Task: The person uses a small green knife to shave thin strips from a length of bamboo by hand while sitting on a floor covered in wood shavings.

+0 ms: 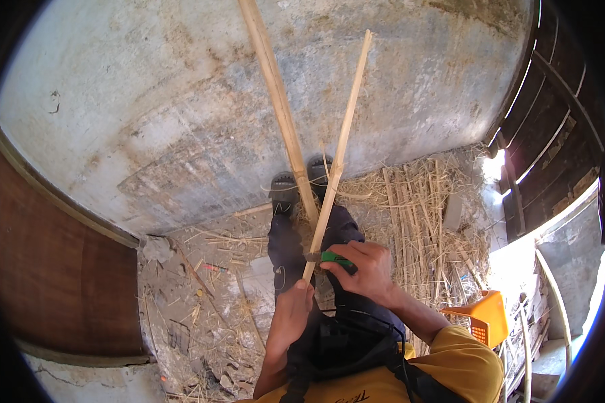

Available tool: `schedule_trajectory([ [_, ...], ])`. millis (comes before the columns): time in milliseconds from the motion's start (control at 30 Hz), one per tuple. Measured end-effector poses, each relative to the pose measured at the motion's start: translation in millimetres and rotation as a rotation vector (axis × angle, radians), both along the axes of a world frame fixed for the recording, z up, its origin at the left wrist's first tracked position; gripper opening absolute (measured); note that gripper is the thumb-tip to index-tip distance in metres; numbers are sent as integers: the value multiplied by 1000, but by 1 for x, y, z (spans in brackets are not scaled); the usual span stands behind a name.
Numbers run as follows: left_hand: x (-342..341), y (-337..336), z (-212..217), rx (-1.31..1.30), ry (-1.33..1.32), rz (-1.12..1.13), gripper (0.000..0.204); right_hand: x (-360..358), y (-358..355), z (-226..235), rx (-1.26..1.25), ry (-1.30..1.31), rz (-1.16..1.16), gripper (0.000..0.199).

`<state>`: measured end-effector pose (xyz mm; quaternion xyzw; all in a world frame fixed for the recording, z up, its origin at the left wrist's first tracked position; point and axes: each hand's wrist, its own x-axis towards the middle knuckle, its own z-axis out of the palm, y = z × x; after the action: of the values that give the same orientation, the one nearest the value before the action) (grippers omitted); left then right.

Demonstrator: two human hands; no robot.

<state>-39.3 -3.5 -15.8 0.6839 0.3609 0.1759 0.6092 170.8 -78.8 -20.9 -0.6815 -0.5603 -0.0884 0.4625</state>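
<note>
My left hand [292, 314] is closed around the near end of a pale bamboo strip [345, 127], which slants up and away toward the wall. In my right hand [366, 270] is a green-handled knife [336, 258]. Its short blade lies across the strip, a little beyond my left hand. A thicker bamboo pole [272, 80] runs beside the strip, its lower part between my legs and its upper part passing out of the top of the view. Thin curled shavings [353, 195] hang around the strip near my shoes.
A stained grey wall [181, 121] rises ahead. Straw and bamboo scraps [417, 228] litter the floor. An orange plastic basket [489, 319] stands at my right, near several leaning poles. A brown panel [60, 262] is at the left, dark wooden boards [551, 121] at the right.
</note>
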Motion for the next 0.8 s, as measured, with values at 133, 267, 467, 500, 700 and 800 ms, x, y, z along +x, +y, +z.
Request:
schedule_trajectory([
  [133,-13,-5,-6,32,99,-22,47,17,6,4,7,68,-62,26],
  [267,-36,-22,-20,0,45,-75,47,56,17,4,63,117,-193,27],
  [467,-46,-23,-21,-153,73,-13,52,66,17,2,-54,229,-2,22],
  [500,-45,-22,-19,-210,72,12,54,66,19,-2,-82,299,10,21],
  [700,-28,-12,-11,-294,5,28,59,41,14,-4,-110,320,30,25],
  [800,-15,-6,-8,-224,-17,28,60,26,7,-8,-49,171,38,25],
])
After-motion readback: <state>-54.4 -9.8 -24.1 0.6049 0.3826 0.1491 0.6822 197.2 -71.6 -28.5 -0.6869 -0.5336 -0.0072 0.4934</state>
